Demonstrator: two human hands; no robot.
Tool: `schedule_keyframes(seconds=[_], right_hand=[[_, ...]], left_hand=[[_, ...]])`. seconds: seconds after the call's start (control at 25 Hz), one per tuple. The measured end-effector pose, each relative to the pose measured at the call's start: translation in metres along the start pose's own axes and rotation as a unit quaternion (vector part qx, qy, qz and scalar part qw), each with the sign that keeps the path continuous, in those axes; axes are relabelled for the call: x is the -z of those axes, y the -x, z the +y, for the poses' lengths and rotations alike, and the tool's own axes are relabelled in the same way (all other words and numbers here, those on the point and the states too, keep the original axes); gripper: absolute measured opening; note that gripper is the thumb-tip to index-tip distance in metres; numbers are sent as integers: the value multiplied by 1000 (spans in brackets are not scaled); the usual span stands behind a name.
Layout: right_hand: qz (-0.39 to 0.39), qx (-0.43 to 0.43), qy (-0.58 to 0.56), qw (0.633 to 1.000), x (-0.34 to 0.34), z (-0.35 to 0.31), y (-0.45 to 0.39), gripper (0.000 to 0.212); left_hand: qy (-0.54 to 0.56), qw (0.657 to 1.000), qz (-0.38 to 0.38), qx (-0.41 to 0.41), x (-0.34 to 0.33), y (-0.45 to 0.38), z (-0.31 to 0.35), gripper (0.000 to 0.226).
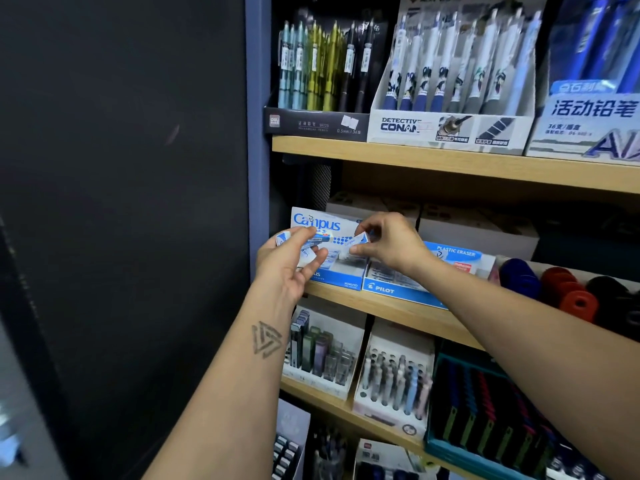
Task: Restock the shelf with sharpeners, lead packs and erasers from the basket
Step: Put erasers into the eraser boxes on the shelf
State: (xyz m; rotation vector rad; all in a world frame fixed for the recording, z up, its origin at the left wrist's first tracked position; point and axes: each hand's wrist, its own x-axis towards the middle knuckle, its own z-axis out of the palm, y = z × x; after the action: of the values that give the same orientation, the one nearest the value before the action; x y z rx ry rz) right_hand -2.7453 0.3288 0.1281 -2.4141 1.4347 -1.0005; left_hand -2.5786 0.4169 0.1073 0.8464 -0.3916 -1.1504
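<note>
Eraser in transit: a small white block eraser in a blue-and-white paper sleeve (356,241) sits pinched at the fingertips of the right hand (388,245), poised just above the open blue-and-white Campus cardboard display box (332,277) on the middle wooden shelf (398,308).
Spare erasers: the left hand (292,263) curls round a small stack of the same blue-and-white sleeved erasers (304,242), a few fanned out past the fingertips, level with the box's upright back card.
Hands: both clamped on stock, close together but not touching, each in front of the Campus box.
Position of stock: the single eraser hangs over the box's right half; the stack sits to its left, near the blue steel upright (258,140) of the shelving.
Risk, stack: the left grip looks loose and fanned, so a nudge from the right hand could likely shed one off the shelf edge.
Risk, wrong box: the blue Pilot plastic-eraser carton (398,289) stands touching the Campus box on its right; a drift that way would misfile the eraser.
Risk, fit: rows in the box look nearly full, so a tilted eraser may jam or sit proud.
Neighbours: round red and blue sharpeners (554,285) lie further right, well clear.
Basket: not in view.
</note>
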Motion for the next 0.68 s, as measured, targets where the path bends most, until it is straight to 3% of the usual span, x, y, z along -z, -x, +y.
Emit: schedule_keyframes(seconds=[0.16, 0.36, 0.52, 0.68], right_hand=[[-10, -29, 103, 994, -9, -10, -10, 42], [-60, -19, 247, 967, -21, -24, -6, 28], [-55, 18, 360, 931, -23, -35, -2, 25], [-64, 12, 354, 933, -30, -33, -2, 23]], left_hand=[[1, 1000, 2, -3, 2, -1, 2, 27], [-9, 1000, 1, -6, 1, -1, 2, 26], [-9, 1000, -4, -2, 2, -2, 2, 26], [-16, 1000, -22, 1, 5, -4, 1, 28]])
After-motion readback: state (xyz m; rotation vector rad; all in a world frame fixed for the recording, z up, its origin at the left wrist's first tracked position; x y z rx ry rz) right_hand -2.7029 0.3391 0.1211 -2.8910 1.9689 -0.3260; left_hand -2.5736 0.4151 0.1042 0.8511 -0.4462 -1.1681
